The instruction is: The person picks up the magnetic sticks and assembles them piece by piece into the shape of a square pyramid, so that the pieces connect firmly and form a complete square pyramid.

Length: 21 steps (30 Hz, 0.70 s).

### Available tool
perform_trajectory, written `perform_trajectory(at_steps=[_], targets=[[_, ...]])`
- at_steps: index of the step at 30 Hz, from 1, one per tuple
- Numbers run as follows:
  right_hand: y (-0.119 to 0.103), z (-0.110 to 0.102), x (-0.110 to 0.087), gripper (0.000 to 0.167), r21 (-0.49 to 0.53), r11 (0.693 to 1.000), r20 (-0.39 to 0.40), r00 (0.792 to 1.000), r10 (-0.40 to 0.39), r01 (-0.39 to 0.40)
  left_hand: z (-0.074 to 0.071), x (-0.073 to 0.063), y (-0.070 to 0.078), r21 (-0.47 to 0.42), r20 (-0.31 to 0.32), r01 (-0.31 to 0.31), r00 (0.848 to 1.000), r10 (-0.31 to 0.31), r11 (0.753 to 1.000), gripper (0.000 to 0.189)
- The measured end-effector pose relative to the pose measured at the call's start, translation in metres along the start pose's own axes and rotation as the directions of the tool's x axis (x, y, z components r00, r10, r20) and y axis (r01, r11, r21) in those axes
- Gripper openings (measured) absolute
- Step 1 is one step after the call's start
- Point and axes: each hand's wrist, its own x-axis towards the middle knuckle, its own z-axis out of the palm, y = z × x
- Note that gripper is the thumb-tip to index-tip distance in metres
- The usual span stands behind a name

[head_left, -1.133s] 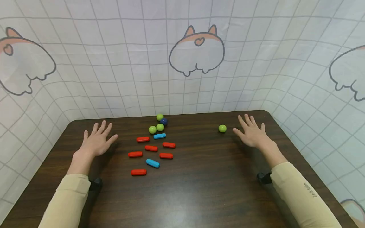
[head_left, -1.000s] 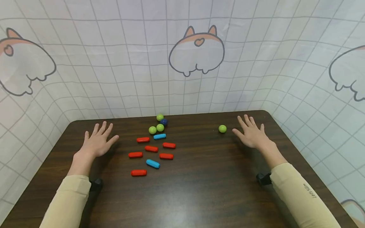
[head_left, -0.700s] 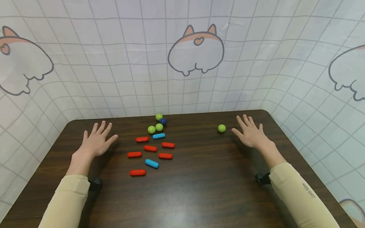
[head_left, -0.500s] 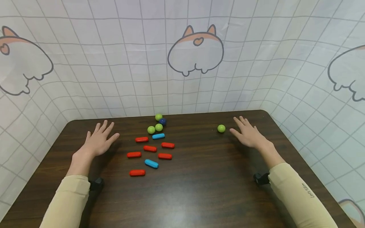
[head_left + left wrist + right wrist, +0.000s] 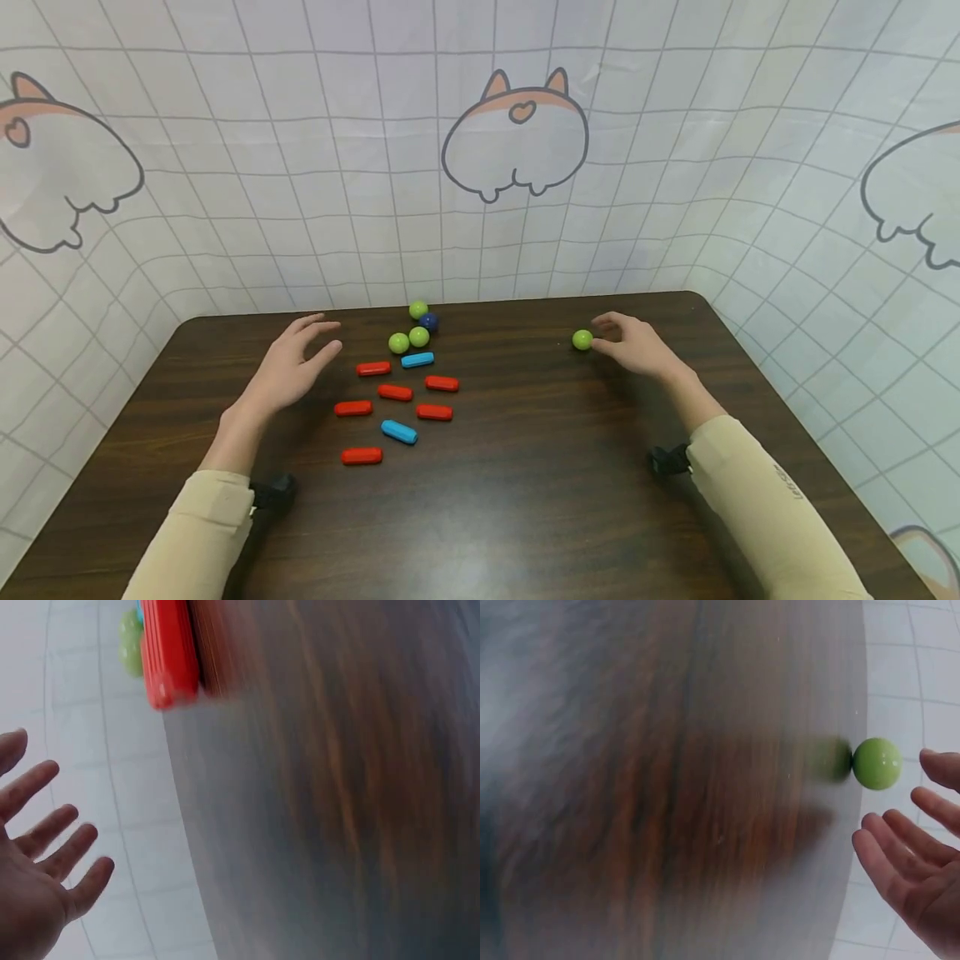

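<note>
A lone green ball (image 5: 582,340) rests on the dark wooden table at the right. My right hand (image 5: 637,346) is right beside it, thumb and fingers parted and nothing between them; the right wrist view shows the ball (image 5: 877,763) just off the fingertips. On the other side, my left hand (image 5: 288,367) hovers with loosely bent, spread fingers and holds nothing. Closest to it are a red stick (image 5: 373,368) with ridged sides and a second red stick (image 5: 353,408). In the left wrist view a red stick (image 5: 169,652) stands out beyond the fingers.
More red sticks and two blue sticks (image 5: 399,432) lie left of the middle. Behind them sit green balls (image 5: 399,343) and a dark blue ball (image 5: 429,322), near the table's (image 5: 525,533) back edge. A white grid-patterned curtain (image 5: 345,167) encloses the back and sides.
My right hand has moved left to the lone green ball, its fingers bending. My left hand has turned and moved right, toward the sticks. The balls and sticks stay in place.
</note>
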Motion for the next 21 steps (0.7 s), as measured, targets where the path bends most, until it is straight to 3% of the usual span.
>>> perform_trajectory(at_steps=[5, 13, 21], targets=[[0.004, 0.005, 0.01, 0.046, 0.014, 1.0, 0.014, 1.0, -0.009, 0.009, 0.013, 0.004, 0.016, -0.078, -0.031, -0.016, 0.999, 0.013, 0.997, 0.033], [-0.002, 0.011, 0.02, 0.038, -0.002, 1.0, 0.023, 0.999, -0.028, 0.028, 0.035, 0.014, 0.039, -0.212, 0.08, 0.095, 0.994, -0.08, 0.973, 0.028], [-0.008, 0.019, 0.02, 0.028, -0.053, 0.998, 0.014, 0.999, -0.041, 0.041, 0.06, 0.019, 0.052, -0.21, 0.141, 0.027, 0.99, 0.002, 0.977, 0.023]])
